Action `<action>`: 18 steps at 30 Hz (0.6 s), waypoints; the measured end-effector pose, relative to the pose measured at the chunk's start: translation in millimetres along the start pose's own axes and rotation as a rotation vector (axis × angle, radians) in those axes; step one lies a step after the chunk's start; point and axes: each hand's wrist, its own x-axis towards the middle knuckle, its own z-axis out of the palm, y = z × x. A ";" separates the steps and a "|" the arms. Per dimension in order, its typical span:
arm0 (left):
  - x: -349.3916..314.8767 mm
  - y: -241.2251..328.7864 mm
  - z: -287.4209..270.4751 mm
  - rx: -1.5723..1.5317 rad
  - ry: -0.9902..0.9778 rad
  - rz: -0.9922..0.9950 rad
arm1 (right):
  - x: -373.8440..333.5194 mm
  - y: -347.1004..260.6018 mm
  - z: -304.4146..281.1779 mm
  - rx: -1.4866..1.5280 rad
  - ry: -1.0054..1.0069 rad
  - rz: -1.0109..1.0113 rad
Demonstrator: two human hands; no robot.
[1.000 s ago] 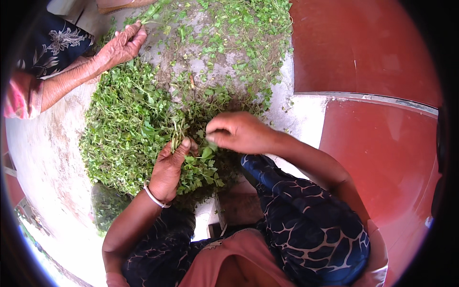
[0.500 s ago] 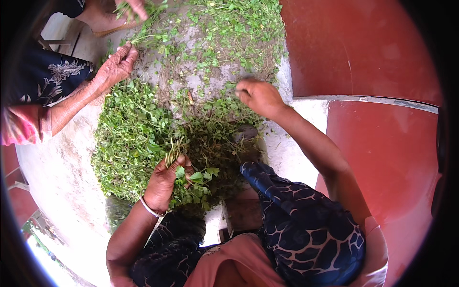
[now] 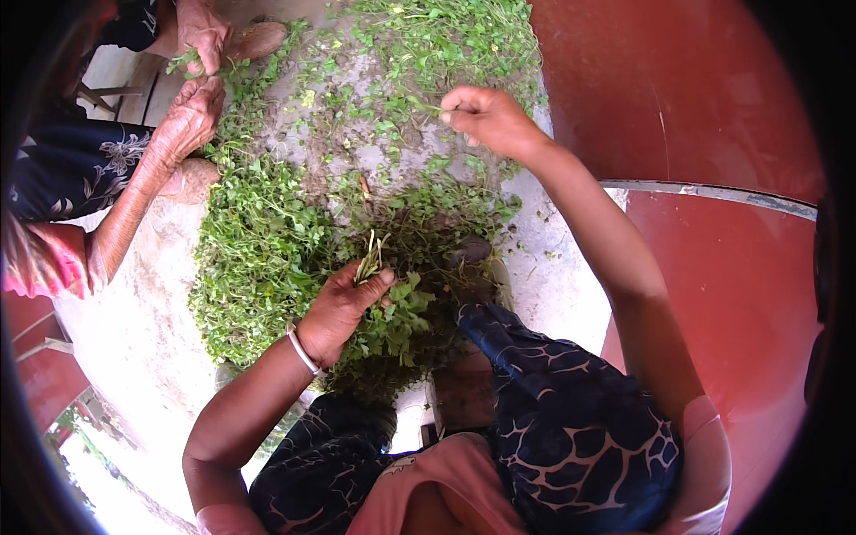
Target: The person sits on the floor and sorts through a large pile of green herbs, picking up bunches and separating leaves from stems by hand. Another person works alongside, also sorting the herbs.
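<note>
A big heap of green leafy herbs (image 3: pixel 259 259) lies on a pale concrete floor (image 3: pixel 143 330) in front of me. My left hand (image 3: pixel 343 308), with a white bangle at the wrist, is closed around a small bunch of herb stems (image 3: pixel 370 259) with leaves hanging below it. My right hand (image 3: pixel 486 120) is stretched far forward over a thinner scatter of picked sprigs (image 3: pixel 419 53), its fingers pinched on a single thin sprig (image 3: pixel 426 105). My knee in dark patterned cloth (image 3: pixel 553 392) sits under the right arm.
Another person's two hands (image 3: pixel 192 107) work at the heap's far left edge, one holding a few sprigs; their dark floral clothing (image 3: pixel 71 169) is at the left. A red floor (image 3: pixel 704 107) with a grey raised edge (image 3: pixel 713 192) lies to the right.
My right hand has left the bunch and reached forward to the scattered sprigs at the top. My left hand has stayed closed on the bunch. The other person's hands have shifted upward.
</note>
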 end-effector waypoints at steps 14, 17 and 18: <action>48.2 12.3 38.3 -0.249 0.006 0.216 | -90.6 -6.3 24.4 0.810 0.014 -0.022; 46.9 14.4 41.0 -0.264 -0.004 0.149 | -97.7 -15.7 34.7 0.815 0.051 -0.006; 47.2 12.2 41.8 -0.283 0.009 0.177 | -99.4 -14.1 37.8 0.820 0.040 -0.019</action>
